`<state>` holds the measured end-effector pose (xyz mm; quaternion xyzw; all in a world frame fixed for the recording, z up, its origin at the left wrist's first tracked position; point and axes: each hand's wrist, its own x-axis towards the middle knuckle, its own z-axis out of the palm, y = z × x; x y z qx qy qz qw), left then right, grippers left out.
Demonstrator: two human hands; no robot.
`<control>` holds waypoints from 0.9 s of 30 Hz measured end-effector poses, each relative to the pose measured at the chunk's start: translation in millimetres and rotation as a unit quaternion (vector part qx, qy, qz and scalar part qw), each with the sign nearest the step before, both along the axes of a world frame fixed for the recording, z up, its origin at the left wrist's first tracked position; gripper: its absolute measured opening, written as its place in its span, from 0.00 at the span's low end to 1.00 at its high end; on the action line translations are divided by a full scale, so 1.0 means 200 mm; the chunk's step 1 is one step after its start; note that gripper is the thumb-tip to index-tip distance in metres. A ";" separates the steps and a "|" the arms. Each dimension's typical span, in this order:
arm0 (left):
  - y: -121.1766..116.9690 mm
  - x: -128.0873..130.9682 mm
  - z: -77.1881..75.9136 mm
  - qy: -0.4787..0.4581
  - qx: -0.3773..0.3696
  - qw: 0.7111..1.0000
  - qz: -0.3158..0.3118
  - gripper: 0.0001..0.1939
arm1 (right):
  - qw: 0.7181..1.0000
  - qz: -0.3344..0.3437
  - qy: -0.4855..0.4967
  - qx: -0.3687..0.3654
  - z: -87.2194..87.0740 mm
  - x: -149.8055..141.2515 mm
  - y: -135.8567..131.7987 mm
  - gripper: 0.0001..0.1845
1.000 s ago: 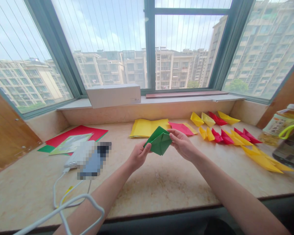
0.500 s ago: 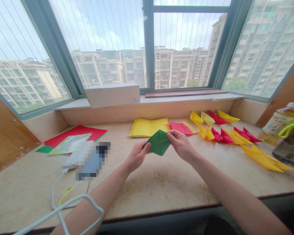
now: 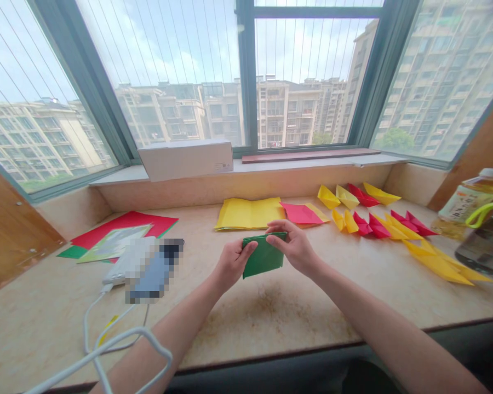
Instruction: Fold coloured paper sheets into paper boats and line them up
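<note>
A folded piece of green paper (image 3: 264, 257) is held up above the stone counter, its face now a rough rectangle. My left hand (image 3: 233, 262) pinches its left edge, thumb on the near face. At the top right corner my right hand (image 3: 290, 246) grips it, thumb in front and fingers behind the upper edge. Behind the paper lie yellow sheets (image 3: 248, 212) and a pink-red sheet (image 3: 302, 214). To the right stand folded paper boats, among them a red boat (image 3: 362, 195) and a large yellow boat (image 3: 441, 261).
Red sheets (image 3: 125, 221), a white power bank (image 3: 129, 261) and a blurred-out phone (image 3: 156, 273) lie at left. A white cable (image 3: 94, 355) loops across the near left. A white box (image 3: 187, 160) sits on the sill. At far right stand a bottle (image 3: 470, 200) and a dark container (image 3: 485, 243).
The green paper has turned from a diamond to a rectangle and sits slightly lower. My right hand has shifted its grip along the top edge.
</note>
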<state>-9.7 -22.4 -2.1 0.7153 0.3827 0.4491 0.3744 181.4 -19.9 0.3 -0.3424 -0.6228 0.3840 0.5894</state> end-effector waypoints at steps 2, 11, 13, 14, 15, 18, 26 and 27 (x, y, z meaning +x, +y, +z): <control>0.00 0.00 0.00 -0.033 0.002 0.999 0.014 0.25 | 0.999 0.016 0.040 -0.030 0.01 0.00 0.00 0.20; -0.02 0.02 0.03 -0.123 -0.036 0.991 0.023 0.23 | 0.996 0.043 0.055 -0.060 0.05 0.04 -0.02 0.15; -0.03 0.02 0.04 -0.126 -0.040 0.991 0.012 0.22 | 0.995 0.052 0.057 -0.064 0.06 0.05 -0.02 0.15; -0.03 0.02 0.04 -0.129 -0.041 0.991 0.007 0.22 | 0.994 0.061 0.058 -0.070 0.06 0.05 -0.02 0.15; -0.03 0.02 0.04 -0.131 -0.044 0.990 0.003 0.22 | 0.992 0.072 0.061 -0.078 0.06 0.05 -0.02 0.15; -0.03 0.02 0.04 -0.138 -0.060 0.989 -0.005 0.22 | 0.988 0.097 0.076 -0.097 0.06 0.05 -0.02 0.15; -0.04 0.01 0.06 -0.126 -0.071 0.989 -0.010 0.24 | 0.995 0.053 0.045 -0.070 0.05 0.03 -0.04 0.20; -0.04 0.00 0.06 -0.121 -0.067 0.990 -0.004 0.24 | 0.997 0.044 0.026 -0.062 0.05 0.03 -0.04 0.22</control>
